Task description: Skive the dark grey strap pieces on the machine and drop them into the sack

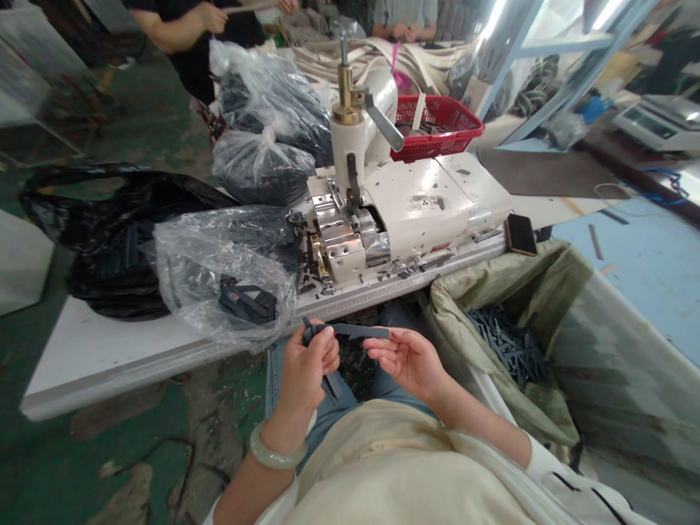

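Observation:
My left hand [316, 357] is closed around a small bunch of dark grey strips, whose ends stick out above and below the fist. One grey strip [355, 331] runs from it across to my right hand [407, 359], which pinches the far end between thumb and fingers. Both hands are over my lap, just in front of the table edge. Beyond them stands a cream-coloured machine [421, 211] with metal plates and a lever at its left end. A clear plastic bag [219, 273] holding more dark strips lies open left of the machine.
A sack-lined bin [453, 292] with many cut strips stands at my right. A black bag [109, 211] and tied clear bags [262, 164] are at the left. A red basket [437, 127] sits behind the machine, a phone [520, 234] at its right end. Other people work behind.

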`<move>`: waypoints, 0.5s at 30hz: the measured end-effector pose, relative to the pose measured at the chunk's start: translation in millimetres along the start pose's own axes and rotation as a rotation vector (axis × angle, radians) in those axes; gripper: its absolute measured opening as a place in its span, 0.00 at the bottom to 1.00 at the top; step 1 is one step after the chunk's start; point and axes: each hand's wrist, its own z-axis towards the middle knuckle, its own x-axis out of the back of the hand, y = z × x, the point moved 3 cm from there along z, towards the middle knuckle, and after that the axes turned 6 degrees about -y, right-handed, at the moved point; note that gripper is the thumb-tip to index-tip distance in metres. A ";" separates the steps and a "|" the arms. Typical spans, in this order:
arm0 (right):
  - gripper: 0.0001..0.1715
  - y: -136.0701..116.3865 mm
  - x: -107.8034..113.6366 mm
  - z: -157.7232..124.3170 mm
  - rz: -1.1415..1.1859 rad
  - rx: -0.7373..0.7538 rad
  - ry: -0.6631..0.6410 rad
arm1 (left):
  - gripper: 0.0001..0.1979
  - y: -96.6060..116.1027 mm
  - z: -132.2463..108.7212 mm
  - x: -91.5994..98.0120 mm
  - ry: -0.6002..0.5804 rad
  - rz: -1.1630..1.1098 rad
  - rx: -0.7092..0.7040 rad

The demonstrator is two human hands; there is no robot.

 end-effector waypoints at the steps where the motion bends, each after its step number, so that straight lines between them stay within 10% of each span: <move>1: 0.23 -0.2 1.3 2.0 0.032 -0.056 0.002 | 0.12 -0.5 0.2 0.2 -0.004 0.007 -0.002; 5: 0.44 2.2 -4.7 9.8 0.040 -0.439 -0.171 | 0.08 -5.8 -0.5 4.0 -0.086 0.108 -0.014; 8: 0.36 4.4 -19.7 10.9 -0.063 -0.593 -0.405 | 0.07 -9.4 -1.3 11.5 -0.171 0.269 -0.019; 11: 0.18 4.4 -35.1 15.2 -0.141 -0.528 -0.466 | 0.08 -8.4 0.2 20.7 -0.187 0.321 -0.029; 15: 0.18 -14.4 -46.5 42.2 -0.426 -0.216 -0.278 | 0.13 0.0 5.6 29.9 -0.079 0.223 -0.059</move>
